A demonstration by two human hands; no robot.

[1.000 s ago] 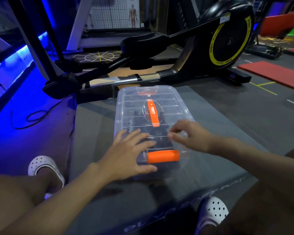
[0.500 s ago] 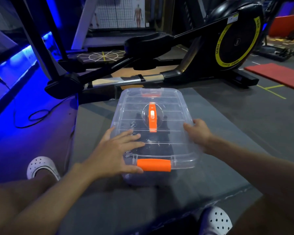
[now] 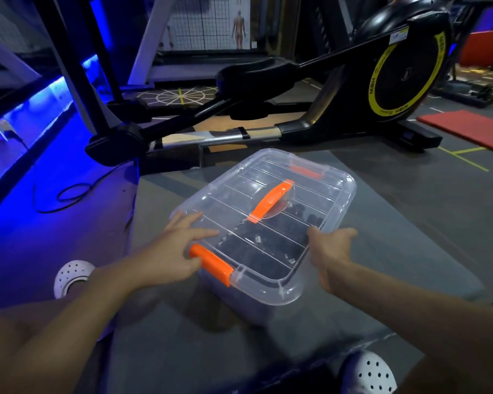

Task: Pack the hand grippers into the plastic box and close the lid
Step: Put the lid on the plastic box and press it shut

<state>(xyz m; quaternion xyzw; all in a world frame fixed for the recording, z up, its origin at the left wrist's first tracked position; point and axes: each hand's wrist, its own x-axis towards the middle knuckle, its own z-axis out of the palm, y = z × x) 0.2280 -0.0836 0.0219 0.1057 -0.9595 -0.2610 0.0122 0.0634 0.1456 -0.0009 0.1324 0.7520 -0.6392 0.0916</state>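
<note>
One clear plastic box (image 3: 254,307) sits at the middle of the view on a grey padded mat (image 3: 387,268), its long axis running from 7 o'clock to 1 o'clock. Its see-through ribbed lid (image 3: 234,203) lies flat on top, with one orange carry handle (image 3: 271,200) at the lid's centre and two orange latches, the near latch (image 3: 212,264) at the 7 o'clock end and the far latch (image 3: 306,171) at the 1 o'clock end. Through the lid the hand grippers (image 3: 256,248) show only as a dark jumble in the box's near half; how many there are cannot be told. The left hand (image 3: 180,251) is at the box's 8 o'clock corner, fingers spread nearly straight and flat on the lid, the thumb touching the end of the near latch. The right hand (image 3: 330,248) is on the long side at 4 o'clock and grips the rim, thumb on the lid's edge and fingers along the side wall. Beyond the box, from 12 to 2 o'clock, stands one black elliptical trainer (image 3: 404,78) with a yellow ring on its flywheel housing. One red mat (image 3: 467,129) lies on the floor at 2 o'clock. A black cable (image 3: 69,194) loops on the blue-lit floor at 9 o'clock. Two white perforated clogs show, one clog (image 3: 71,275) at 8 o'clock and the other clog (image 3: 373,373) at 5 o'clock.
</note>
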